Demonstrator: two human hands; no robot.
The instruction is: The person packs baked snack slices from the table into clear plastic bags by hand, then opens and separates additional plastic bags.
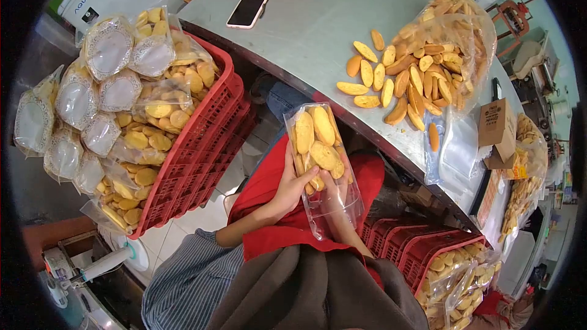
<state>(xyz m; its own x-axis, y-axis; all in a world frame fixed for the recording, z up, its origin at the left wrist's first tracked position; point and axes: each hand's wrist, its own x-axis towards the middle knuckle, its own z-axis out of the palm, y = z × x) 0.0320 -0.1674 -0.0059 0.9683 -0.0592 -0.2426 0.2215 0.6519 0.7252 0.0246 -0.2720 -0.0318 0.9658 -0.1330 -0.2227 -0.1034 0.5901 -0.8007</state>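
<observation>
Use a light, even grip so nothing cracks — the left hand (292,188) curls half-closed round one side of the clear bag (315,212), the right hand (335,192) likewise round the other, holding it over the red apron (264,188); inside, golden oval biscuits (326,156) crowd the far end — the near end is slack plastic

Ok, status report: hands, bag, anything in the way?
Left hand and right hand both holding clear bag. Bag part-filled with yellow biscuits. Nothing visibly blocking either hand.
</observation>
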